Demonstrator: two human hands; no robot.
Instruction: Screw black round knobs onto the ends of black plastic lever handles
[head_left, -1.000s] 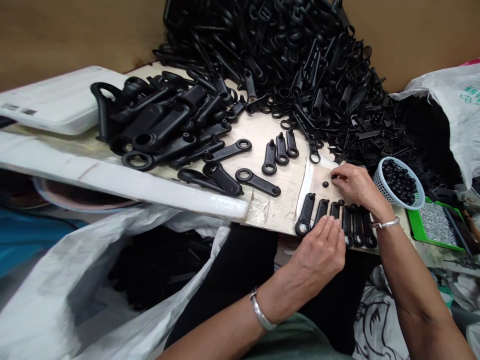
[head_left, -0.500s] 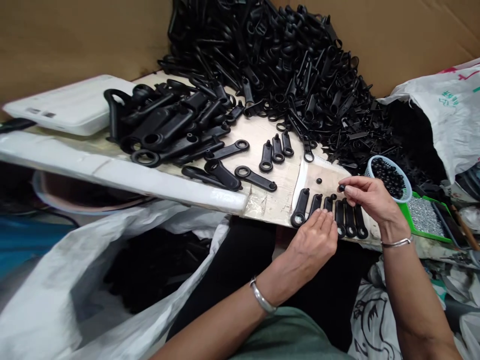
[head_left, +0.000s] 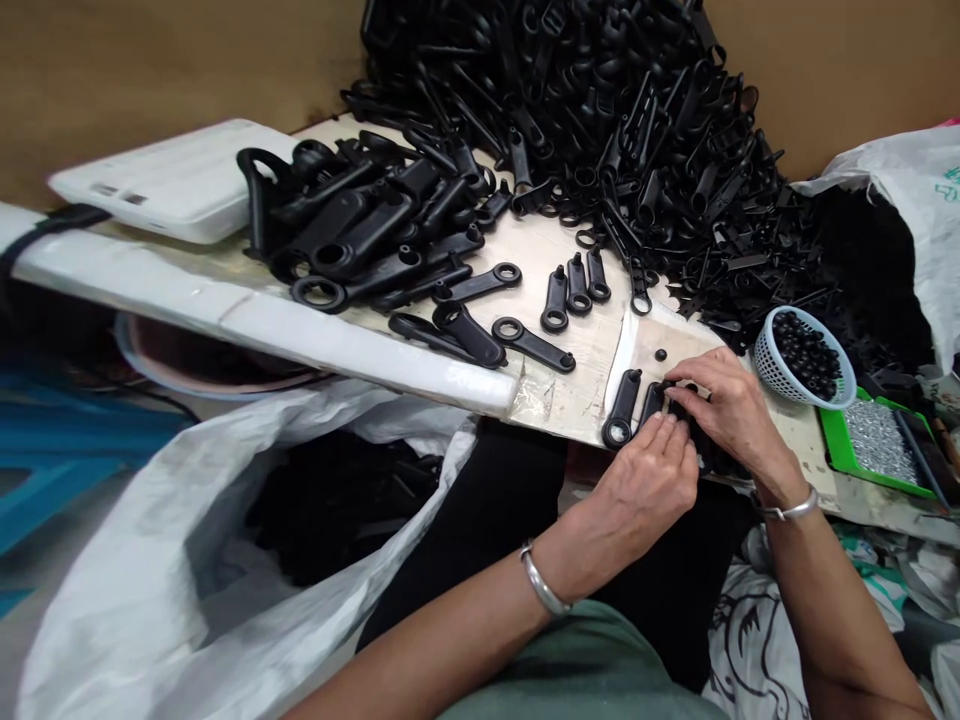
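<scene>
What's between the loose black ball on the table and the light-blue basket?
The right hand: in the head view its knuckles cross the stretch between the loose black ball and the light-blue basket.

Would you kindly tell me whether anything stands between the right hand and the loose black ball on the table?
Nothing visible does: the loose black ball lies just beyond the right hand, with only tan surface showing between them.

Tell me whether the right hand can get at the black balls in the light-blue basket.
Likely yes: the light-blue basket stands close by the right hand, its top open, with nothing seen blocking the black balls.
</scene>
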